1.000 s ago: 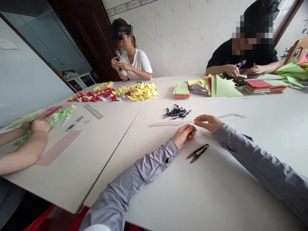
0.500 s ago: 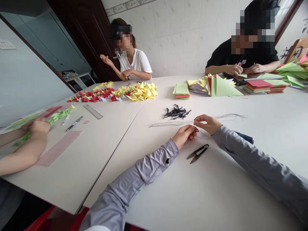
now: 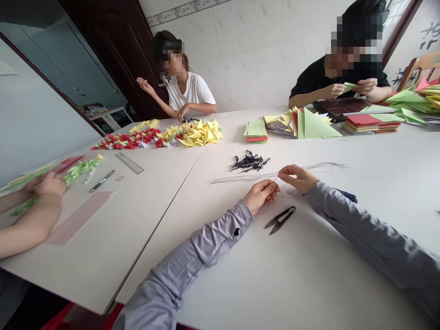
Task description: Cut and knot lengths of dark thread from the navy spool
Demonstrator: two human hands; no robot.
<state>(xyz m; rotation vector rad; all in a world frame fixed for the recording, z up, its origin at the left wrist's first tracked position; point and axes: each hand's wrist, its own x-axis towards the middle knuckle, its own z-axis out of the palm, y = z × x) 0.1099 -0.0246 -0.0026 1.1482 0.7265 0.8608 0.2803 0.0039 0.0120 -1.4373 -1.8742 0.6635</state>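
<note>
My left hand [image 3: 263, 195] is closed in a pinch on a thin dark thread [image 3: 288, 190], its fingertips turned toward my other hand. Just right of it and slightly higher, my right hand [image 3: 298, 178] pinches the same thread between thumb and forefinger. The thread loops loosely below the fingers. Under and behind both hands lies a bundle of long cut threads [image 3: 237, 178]. Beyond it is a small heap of knotted black cords [image 3: 249, 161]. Black thread snips [image 3: 280, 220] rest nearer me, blades apart. My right forearm partly covers a dark blue thread spool [image 3: 346, 195].
Folded paper strings [image 3: 202, 133] lie at the far left, paper stacks [image 3: 256, 130] at the back. Left of the table seam are a ruler [image 3: 129, 163], a pen [image 3: 102, 181] and a lined strip [image 3: 82, 217]. Co-workers' arms [image 3: 37, 213] reach in at left; two people sit opposite.
The whole view has shifted a little. My hands stay close together, still pinching the thread. Across the table, the person in black has lifted a green paper piece.
</note>
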